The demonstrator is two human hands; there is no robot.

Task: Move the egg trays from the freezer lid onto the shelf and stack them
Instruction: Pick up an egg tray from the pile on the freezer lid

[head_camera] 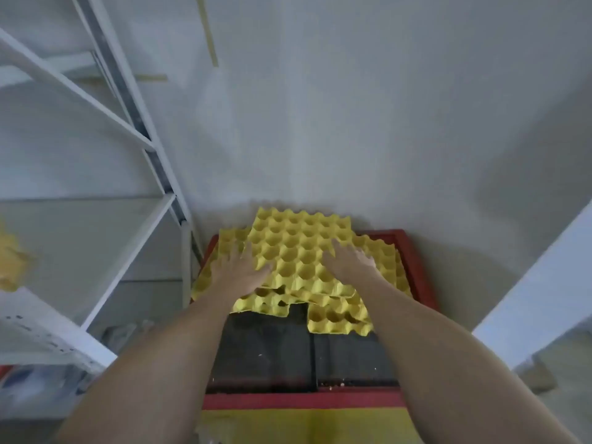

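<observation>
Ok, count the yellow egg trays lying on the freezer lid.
4 at least: the top tray under both hands, one sticking out left, one right, one at the near edge. More may be hidden underneath.

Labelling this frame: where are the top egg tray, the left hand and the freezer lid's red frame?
top egg tray (296,248), head view, cupped middle.
left hand (238,272), head view, back.
red frame (301,401), head view, near edge.

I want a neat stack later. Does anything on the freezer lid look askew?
Yes. The yellow egg trays lie fanned out and overlapping at different angles on the freezer lid, not squared up; crumbs dot its front edge.
</observation>
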